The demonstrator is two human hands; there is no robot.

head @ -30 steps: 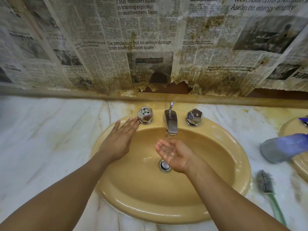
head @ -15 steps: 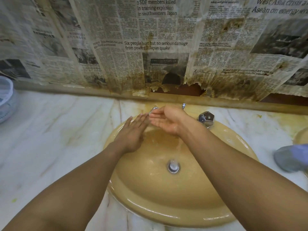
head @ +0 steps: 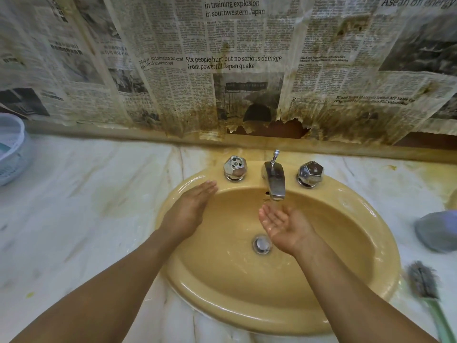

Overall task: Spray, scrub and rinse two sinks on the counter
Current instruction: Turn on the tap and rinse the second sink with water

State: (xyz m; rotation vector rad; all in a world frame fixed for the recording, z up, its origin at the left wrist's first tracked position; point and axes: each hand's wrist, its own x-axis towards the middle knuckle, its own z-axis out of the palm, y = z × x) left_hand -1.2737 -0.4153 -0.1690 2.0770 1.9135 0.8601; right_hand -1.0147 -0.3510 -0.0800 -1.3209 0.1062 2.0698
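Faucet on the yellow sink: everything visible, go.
The faucet is a dull chrome spout on the back ledge of the yellow sink, angled down over the basin, a thin lift rod upright behind it. Faceted chrome knobs flank it: the left knob has a recessed top, the right knob a closed one. Nothing touches it; the right hand is cupped, palm up, just below the outlet, where a faint stream seems to fall.
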